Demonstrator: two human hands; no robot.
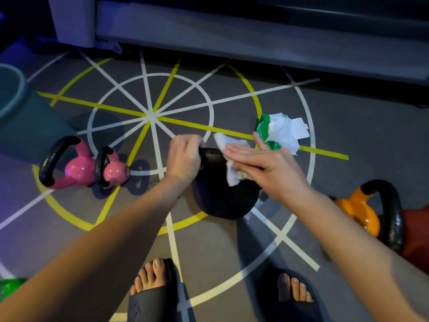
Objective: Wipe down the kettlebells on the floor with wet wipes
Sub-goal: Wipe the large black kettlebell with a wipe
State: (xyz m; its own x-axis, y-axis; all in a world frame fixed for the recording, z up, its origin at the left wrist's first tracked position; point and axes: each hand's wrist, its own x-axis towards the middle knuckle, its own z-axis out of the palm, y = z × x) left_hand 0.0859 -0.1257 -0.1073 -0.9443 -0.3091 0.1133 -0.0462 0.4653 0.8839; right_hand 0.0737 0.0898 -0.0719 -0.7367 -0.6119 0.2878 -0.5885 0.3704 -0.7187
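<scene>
A black kettlebell (222,201) stands on the floor in the middle of the view. My left hand (183,159) grips the left end of its handle. My right hand (269,168) lies flat with straight fingers on a white wet wipe (232,145), pressing it against the handle's right side. Behind the hands lies a green and white pack of wet wipes (278,133), open, with a wipe sticking out. Two pink kettlebells (79,168) (113,170) with black handles stand to the left. An orange kettlebell (362,210) with a black handle stands to the right.
The grey floor (209,252) carries white and yellow lines in a wheel pattern. My two feet in dark slides (155,289) (294,296) stand near the bottom edge. A grey machine base (232,38) runs across the back. A teal round object (14,94) sits far left.
</scene>
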